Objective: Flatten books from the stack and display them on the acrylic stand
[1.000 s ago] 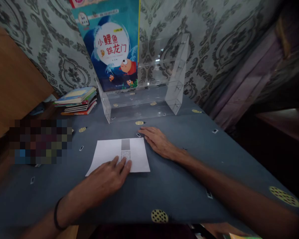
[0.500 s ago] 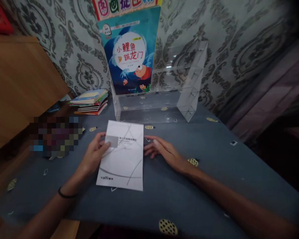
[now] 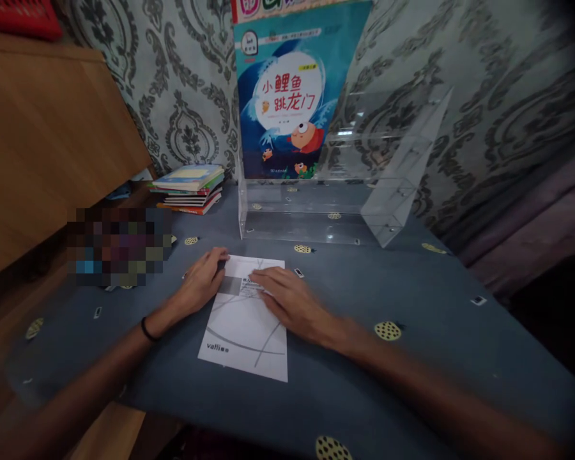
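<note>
A white printed booklet [image 3: 246, 329] with grey curved lines and a "vatti" logo lies on the cloth-covered table [image 3: 345, 396]. My left hand [image 3: 202, 279] rests at its upper left edge, fingers stretched forward and not gripping it. A dark band circles that wrist. Across the booklet's right half lies my right hand [image 3: 294, 305], palm down, with fingers extended over part of the printed title. Beyond both hands stands a clear acrylic rack [image 3: 388, 191]. On its left side leans a blue picture book [image 3: 287, 96] with orange fish, in front of another book whose colourful top edge shows.
Several thin books are stacked [image 3: 189, 185] at the back left. A pixelated item [image 3: 124, 249] sits nearer on the left. Beside it stands a wooden cabinet [image 3: 52, 121] with a red basket [image 3: 22, 16] on top. Patterned wallpaper rises behind, and a curtain [image 3: 531, 211] hangs at right.
The left hand has let go of the booklet's edge and its fingers have straightened. The right hand has moved left onto the booklet, which now lies flat. The view has shifted slightly left.
</note>
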A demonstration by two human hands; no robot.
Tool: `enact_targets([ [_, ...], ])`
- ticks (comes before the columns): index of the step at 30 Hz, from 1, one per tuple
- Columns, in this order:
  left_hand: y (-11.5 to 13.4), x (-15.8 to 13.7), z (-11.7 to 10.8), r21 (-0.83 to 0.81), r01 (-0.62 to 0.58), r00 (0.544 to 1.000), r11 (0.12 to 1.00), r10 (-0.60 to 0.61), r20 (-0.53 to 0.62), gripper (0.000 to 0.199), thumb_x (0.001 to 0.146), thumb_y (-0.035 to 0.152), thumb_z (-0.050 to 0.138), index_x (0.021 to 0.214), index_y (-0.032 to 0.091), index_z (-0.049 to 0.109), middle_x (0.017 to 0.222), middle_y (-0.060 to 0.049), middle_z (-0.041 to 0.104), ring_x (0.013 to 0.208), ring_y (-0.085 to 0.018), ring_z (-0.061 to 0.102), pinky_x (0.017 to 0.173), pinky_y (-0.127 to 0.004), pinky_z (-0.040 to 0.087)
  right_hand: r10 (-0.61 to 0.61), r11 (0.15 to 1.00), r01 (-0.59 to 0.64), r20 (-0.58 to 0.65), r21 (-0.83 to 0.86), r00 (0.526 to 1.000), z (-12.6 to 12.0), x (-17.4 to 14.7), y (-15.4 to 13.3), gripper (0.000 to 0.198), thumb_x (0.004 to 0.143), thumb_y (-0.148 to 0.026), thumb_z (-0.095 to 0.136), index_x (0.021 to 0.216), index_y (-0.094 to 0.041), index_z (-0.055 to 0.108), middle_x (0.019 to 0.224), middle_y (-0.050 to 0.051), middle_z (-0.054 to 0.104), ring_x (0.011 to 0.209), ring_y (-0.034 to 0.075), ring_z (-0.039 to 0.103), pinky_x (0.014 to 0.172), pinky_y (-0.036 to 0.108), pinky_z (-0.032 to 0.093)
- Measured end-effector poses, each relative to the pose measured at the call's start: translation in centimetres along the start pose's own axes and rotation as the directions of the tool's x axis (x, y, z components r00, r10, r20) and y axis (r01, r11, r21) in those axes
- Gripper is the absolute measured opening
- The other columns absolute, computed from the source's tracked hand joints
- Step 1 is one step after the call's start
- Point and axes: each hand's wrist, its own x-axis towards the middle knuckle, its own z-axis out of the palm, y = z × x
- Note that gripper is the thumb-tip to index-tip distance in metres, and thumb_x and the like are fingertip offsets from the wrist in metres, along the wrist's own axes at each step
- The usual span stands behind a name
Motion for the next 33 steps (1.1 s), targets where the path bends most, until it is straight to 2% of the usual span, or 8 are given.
enact_targets([
  [2, -0.8, 0.1, 0.7, -0.057, -0.005, 1.0, 0.998, 0.005, -0.01, 0.039, 0.093, 0.018, 0.044, 0.132, 0.019, 0.044, 0.131, -0.012, 0.066, 0.126, -0.025, 0.061, 0.108, -0.049, 0.049, -0.044, 0.997, 0.049, 0.079, -0.067, 0.996, 1.5, 2.1, -0.6, 0.04, 0.102, -0.018, 0.039, 0.138, -0.016, 0.057, 0.144, 0.015, 0.06, 0.137, 0.027, 0.052, 0.112, 0.053, 0.047],
  [5, -1.8, -0.1, 1.4, -0.099, -0.026, 1.0, 0.995, 0.025, -0.02, 0.053, 0.091, 0.015, 0.046, 0.142, 0.018, 0.035, 0.133, -0.014, 0.066, 0.129, -0.024, 0.06, 0.111, -0.05, 0.047, -0.035, 0.99, 0.056, 0.162, -0.127, 0.986, 3.7, 4.5, -1.0, 0.043, 0.104, -0.021, 0.04, 0.144, -0.009, 0.05, 0.153, 0.02, 0.05, 0.147, 0.028, 0.041, 0.12, 0.052, 0.038],
  [10, -3.1, -0.1, 1.6, -0.207, 0.017, 1.0, 0.978, -0.02, -0.01, 0.067, 0.087, 0.016, 0.051, 0.149, 0.016, 0.025, 0.137, -0.017, 0.063, 0.132, -0.026, 0.058, 0.114, -0.051, 0.044, -0.041, 0.99, 0.063, 0.174, -0.125, 0.984, 5.4, 5.9, -0.6, 0.047, 0.105, -0.033, 0.049, 0.144, -0.009, 0.048, 0.153, 0.022, 0.048, 0.148, 0.03, 0.04, 0.121, 0.053, 0.035],
  [14, -3.7, 0.1, 1.9, -0.233, 0.017, 1.0, 0.972, -0.023, -0.02, 0.07, 0.085, 0.016, 0.055, 0.149, 0.017, 0.028, 0.137, -0.015, 0.061, 0.133, -0.028, 0.056, 0.116, -0.052, 0.042, -0.048, 0.988, 0.075, 0.193, -0.136, 0.98, 5.4, 6.2, -0.4, 0.049, 0.101, -0.034, 0.058, 0.14, -0.005, 0.051, 0.146, 0.023, 0.054, 0.143, 0.032, 0.045, 0.121, 0.053, 0.035],
  [19, -3.9, -0.1, 2.3, -0.189, -0.03, 0.999, 0.981, 0.021, -0.049, 0.067, 0.086, 0.016, 0.053, 0.149, 0.018, 0.029, 0.141, -0.017, 0.057, 0.134, -0.03, 0.054, 0.115, -0.054, 0.042, 0.006, 0.984, 0.03, 0.205, -0.175, 0.979, 5.4, 6.5, -0.4, 0.059, 0.1, -0.04, 0.059, 0.145, -0.003, 0.047, 0.15, 0.024, 0.051, 0.147, 0.035, 0.04, 0.122, 0.056, 0.033],
  [25, -3.4, 0.0, 2.1, -0.188, -0.035, 0.999, 0.982, 0.033, -0.013, 0.063, 0.093, 0.019, 0.05, 0.151, 0.02, 0.025, 0.147, -0.016, 0.056, 0.141, -0.03, 0.049, 0.117, -0.057, 0.037, 0.049, 0.984, -0.011, 0.207, -0.179, 0.977, 5.6, 5.9, 0.4, 0.071, 0.101, -0.052, 0.052, 0.149, 0.0, 0.043, 0.155, 0.026, 0.044, 0.15, 0.034, 0.033, 0.124, 0.056, 0.027],
  [33, -3.2, -0.1, 1.6, -0.108, -0.041, 0.997, 0.993, 0.048, 0.067, 0.056, 0.098, 0.026, 0.045, 0.151, 0.018, 0.027, 0.149, -0.015, 0.056, 0.146, -0.031, 0.043, 0.118, -0.058, 0.035, 0.086, 0.984, -0.057, 0.173, -0.169, 0.981, 4.1, 3.2, 2.0, 0.071, 0.103, -0.061, 0.037, 0.152, -0.009, 0.043, 0.159, 0.022, 0.039, 0.151, 0.033, 0.032, 0.123, 0.055, 0.031],
])
